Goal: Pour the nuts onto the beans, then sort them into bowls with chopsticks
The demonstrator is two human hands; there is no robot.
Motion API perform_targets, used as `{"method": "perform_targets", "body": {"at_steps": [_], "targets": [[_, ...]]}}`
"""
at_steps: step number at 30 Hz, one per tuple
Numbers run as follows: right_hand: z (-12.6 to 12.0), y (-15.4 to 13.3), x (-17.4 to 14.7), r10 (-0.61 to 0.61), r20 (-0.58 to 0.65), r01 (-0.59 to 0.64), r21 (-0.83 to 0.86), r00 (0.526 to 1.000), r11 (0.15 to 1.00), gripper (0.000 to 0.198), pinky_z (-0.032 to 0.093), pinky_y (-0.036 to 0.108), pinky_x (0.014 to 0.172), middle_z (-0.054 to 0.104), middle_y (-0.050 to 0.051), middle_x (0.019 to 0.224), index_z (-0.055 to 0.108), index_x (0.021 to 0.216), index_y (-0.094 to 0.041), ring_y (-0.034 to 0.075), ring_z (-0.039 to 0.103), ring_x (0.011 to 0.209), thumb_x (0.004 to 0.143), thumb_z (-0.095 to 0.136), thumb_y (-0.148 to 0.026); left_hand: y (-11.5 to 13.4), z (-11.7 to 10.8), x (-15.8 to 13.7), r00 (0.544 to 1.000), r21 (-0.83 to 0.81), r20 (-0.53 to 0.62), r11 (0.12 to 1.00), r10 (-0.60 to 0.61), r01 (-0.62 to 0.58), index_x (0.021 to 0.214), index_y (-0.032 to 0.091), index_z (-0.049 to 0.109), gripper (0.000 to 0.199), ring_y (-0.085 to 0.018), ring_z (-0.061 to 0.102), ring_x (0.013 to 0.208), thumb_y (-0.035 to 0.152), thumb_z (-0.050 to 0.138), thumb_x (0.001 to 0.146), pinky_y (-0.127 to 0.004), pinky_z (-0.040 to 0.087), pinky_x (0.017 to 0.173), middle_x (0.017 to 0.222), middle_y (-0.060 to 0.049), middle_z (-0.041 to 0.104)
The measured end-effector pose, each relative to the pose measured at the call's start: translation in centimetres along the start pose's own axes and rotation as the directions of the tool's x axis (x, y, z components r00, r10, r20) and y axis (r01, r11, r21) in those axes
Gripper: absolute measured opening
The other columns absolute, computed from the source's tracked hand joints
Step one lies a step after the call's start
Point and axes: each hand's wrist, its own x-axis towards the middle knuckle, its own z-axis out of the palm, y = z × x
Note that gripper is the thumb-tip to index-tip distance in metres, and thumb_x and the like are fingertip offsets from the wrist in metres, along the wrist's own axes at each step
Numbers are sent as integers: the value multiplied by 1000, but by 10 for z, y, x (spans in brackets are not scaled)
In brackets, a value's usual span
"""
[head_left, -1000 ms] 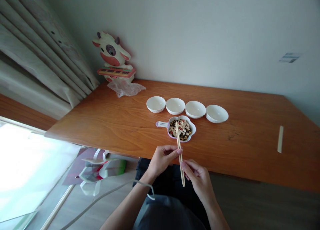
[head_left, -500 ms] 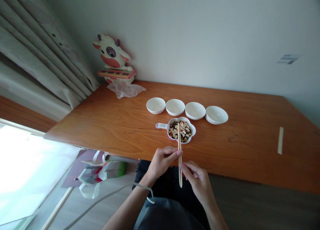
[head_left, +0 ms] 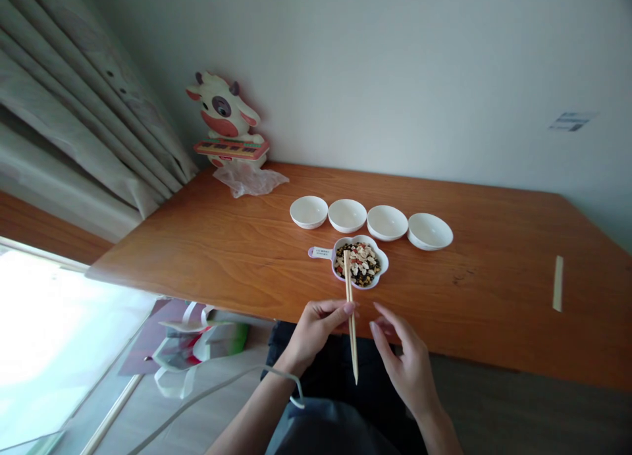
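Observation:
My left hand [head_left: 320,326] is closed on a pair of light wooden chopsticks [head_left: 351,336], gripping them near the middle. Their upper ends reach over a flower-shaped dish [head_left: 384,261] with a labelled lilac handle pointing left. Inside the dish lies a mix of dark beans, pale flat pieces and some reddish bits [head_left: 363,261]. To the right of the chopsticks my right hand [head_left: 402,356] is open, fingers apart, touching nothing. Behind the dish stand several white bowls in a row, among them the leftmost bowl [head_left: 309,211] and the rightmost bowl [head_left: 429,231]; no contents show in them.
A cow-shaped toy keyboard [head_left: 230,122] leans at the back left, with a crumpled plastic bag [head_left: 249,180] before it. A tape strip [head_left: 557,284] is stuck on the wooden table [head_left: 494,277] at right. A cable [head_left: 217,389] crosses my left forearm. Bags stand on the floor at left.
My right hand has let go of the chopsticks and moved off to the right, its fingers opening. In my left hand the chopsticks have tilted, their upper ends shifting left.

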Motion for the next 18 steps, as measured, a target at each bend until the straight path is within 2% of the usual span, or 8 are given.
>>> {"method": "perform_targets", "body": {"at_steps": [2,4,7,10,13,18], "targets": [[-3,4,1,-92,-9,91,-68,996,994,66,47,47,106,64,8,131,48,149,-35,27,61,120,88,73,-26,-2,4,-2,1000,-114,-5,993,-26,25,92,16,80,32,-9,56,66,47,73,88,-22,49,70,79,-2,69],[-2,5,4,-192,32,195,-133,981,972,84,39,53,113,53,8,146,40,154,-39,32,50,134,81,80,-29,-5,10,-3,999,-212,-2,976,-52,51,97,17,79,31,-7,55,66,47,72,89,-21,49,70,80,-2,67],[7,-2,10,-327,95,340,-237,940,910,99,35,59,114,33,12,160,24,161,-37,37,37,143,80,80,-39,-10,20,-4,996,-310,26,946,-86,90,96,16,78,29,-6,56,68,43,74,88,-20,49,72,81,-2,66],[21,-10,18,-340,42,338,-271,939,901,86,34,62,112,29,13,159,21,163,-33,38,34,141,90,64,-48,-13,27,-6,993,-361,54,926,-101,114,92,13,77,30,-7,57,68,43,74,89,-21,50,71,81,-3,67],[32,-14,23,-306,-50,285,-249,951,926,63,33,61,111,34,13,152,25,161,-32,35,36,137,102,40,-44,-14,29,-8,992,-393,61,911,-112,127,96,12,77,31,-10,62,75,42,75,88,-24,52,77,85,-6,70],[33,-12,20,-264,-104,246,-158,959,956,53,34,55,107,44,11,140,38,155,-32,32,41,130,105,27,-40,-13,25,-6,991,-422,60,897,-118,133,90,11,76,29,-10,64,74,40,78,86,-23,53,77,81,-6,71]]}}
